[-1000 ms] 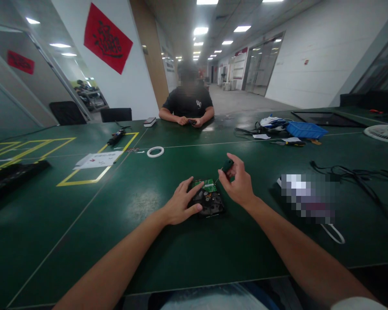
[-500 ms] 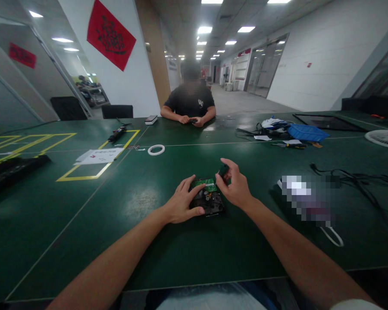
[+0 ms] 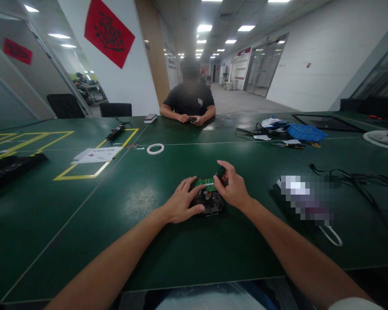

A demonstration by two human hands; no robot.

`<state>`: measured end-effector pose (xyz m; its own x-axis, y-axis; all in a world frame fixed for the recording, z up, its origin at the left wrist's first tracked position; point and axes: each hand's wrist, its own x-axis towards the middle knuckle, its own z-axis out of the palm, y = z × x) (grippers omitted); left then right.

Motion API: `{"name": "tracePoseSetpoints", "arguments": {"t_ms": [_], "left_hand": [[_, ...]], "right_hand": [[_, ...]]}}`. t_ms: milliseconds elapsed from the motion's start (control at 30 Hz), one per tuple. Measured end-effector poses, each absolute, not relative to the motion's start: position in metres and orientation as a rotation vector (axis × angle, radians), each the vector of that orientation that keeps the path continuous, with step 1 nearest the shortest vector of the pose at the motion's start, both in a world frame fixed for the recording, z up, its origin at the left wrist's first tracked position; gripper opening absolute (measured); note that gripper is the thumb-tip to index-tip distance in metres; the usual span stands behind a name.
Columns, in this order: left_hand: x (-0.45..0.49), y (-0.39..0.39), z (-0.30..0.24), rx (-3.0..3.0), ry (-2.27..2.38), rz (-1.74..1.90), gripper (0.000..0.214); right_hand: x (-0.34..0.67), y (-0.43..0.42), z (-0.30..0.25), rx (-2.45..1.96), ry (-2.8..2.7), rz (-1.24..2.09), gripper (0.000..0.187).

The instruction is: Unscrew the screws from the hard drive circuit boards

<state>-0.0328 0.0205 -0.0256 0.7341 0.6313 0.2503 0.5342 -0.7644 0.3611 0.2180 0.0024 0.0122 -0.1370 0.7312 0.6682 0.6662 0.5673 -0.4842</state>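
A flat black device [image 3: 210,206] with a bared green circuit board [image 3: 201,185] lies on the green table in front of me. My left hand [image 3: 183,202] grips it from the left, index finger on the board and thumb across the lower black part. My right hand [image 3: 233,185], fingers pinched, holds a small dark rounded object [image 3: 220,172] at the board's right end. Its lower end is hidden by the fingers, so I cannot tell its exact kind.
A white ring [image 3: 155,149] and paper sheets [image 3: 97,155] lie ahead to the left. To the right are a blurred-out object [image 3: 305,200], black cables [image 3: 352,176], a blue tray [image 3: 307,131] and tools [image 3: 292,146]. Across the table sits a person [image 3: 189,101] holding something small.
My right hand has come slightly left and down with the dark object, closer to the circuit board. The left hand stays in place on the device.
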Motion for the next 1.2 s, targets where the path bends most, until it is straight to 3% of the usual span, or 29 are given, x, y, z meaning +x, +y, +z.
{"name": "tracePoseSetpoints", "arguments": {"t_ms": [367,833,1200], "left_hand": [[-0.033,0.021,-0.024,2.684,0.92,0.546,0.072],[-0.033,0.024,-0.024,2.66,0.93,0.612,0.053],[-0.034,0.025,-0.025,2.655,0.942,0.565,0.054]], "right_hand": [[0.219,0.003,0.015,-1.194,-1.83,0.059,0.057],[0.219,0.002,0.023,-1.101,-1.811,-0.104,0.041],[0.215,0.002,0.019,-1.083,-1.669,-0.033,0.043]]}}
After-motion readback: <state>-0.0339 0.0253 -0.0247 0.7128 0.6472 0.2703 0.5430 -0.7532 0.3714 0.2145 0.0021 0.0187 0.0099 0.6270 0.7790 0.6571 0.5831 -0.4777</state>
